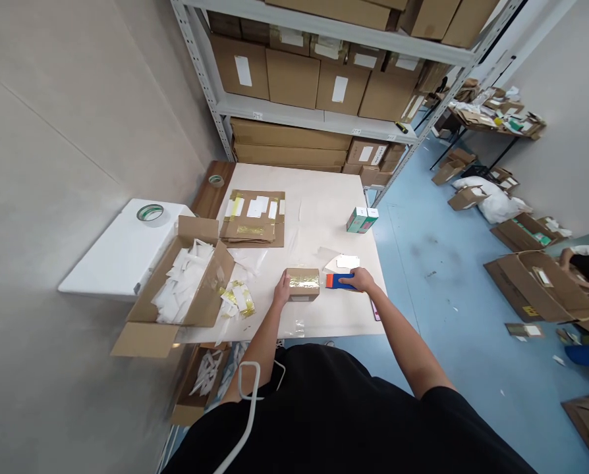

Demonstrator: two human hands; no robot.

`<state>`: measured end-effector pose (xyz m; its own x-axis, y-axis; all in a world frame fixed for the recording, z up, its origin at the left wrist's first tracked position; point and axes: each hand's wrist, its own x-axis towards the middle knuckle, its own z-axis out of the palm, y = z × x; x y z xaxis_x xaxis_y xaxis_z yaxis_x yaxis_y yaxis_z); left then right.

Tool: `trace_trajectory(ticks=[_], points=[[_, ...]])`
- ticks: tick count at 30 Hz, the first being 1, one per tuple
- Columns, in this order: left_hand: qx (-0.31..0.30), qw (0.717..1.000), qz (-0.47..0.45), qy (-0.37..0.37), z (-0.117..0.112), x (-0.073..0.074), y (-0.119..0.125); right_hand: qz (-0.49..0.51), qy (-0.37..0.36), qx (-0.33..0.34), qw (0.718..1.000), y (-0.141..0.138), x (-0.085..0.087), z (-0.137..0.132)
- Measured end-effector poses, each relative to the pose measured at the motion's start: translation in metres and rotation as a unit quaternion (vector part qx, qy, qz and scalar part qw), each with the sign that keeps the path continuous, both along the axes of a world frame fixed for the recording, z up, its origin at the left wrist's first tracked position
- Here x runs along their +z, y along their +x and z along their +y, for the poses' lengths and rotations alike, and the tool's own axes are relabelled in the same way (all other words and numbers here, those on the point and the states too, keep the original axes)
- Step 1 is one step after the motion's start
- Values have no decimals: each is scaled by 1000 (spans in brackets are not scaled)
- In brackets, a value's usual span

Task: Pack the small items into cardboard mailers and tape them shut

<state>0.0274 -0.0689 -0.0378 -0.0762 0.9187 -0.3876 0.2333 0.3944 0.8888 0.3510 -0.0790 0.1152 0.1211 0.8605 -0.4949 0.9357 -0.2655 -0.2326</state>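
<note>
A small cardboard box (pixel 303 293) with shiny yellowish tape over its top stands near the front edge of the white table. My left hand (pixel 281 289) grips its left side, the fingers partly hidden against the cardboard. Just right of the box, my right hand (pixel 360 279) is closed around a blue tool with an orange end (pixel 338 282); its exact kind is unclear. The orange end points at the box, with a small gap between them. White paper labels (pixel 348 261) lie behind the tool, and a pink-edged flat object (pixel 375 311) is beside my right wrist.
Flattened cardboard (pixel 252 220) and green-white cartons (pixel 362 220) lie farther back on the table (pixel 319 197). An open carton of white packets (pixel 188 283) and tape scraps (pixel 238 298) are left. Shelving (pixel 294 117) stands behind; a person (pixel 588 266) is far right.
</note>
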Motion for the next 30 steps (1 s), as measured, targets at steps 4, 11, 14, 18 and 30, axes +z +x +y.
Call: trace_trajectory(ticks=[4, 11, 14, 18, 30], points=[[4, 1000, 2, 13, 0, -1, 0, -6, 0, -10, 1000, -7, -4, -5], [-2, 1000, 11, 10, -2, 1, 1, -95, 33, 54, 993, -19, -28, -14], [-3, 1000, 13, 11, -3, -1, 1, -128, 8, 27, 991, 1, -41, -28], [2, 1000, 19, 12, 0, -5, 0, -105, 45, -51, 992, 25, -59, -55], [-10, 998, 29, 52, 7, -8, -3, -7, -36, -124, 992, 7, -126, -98]])
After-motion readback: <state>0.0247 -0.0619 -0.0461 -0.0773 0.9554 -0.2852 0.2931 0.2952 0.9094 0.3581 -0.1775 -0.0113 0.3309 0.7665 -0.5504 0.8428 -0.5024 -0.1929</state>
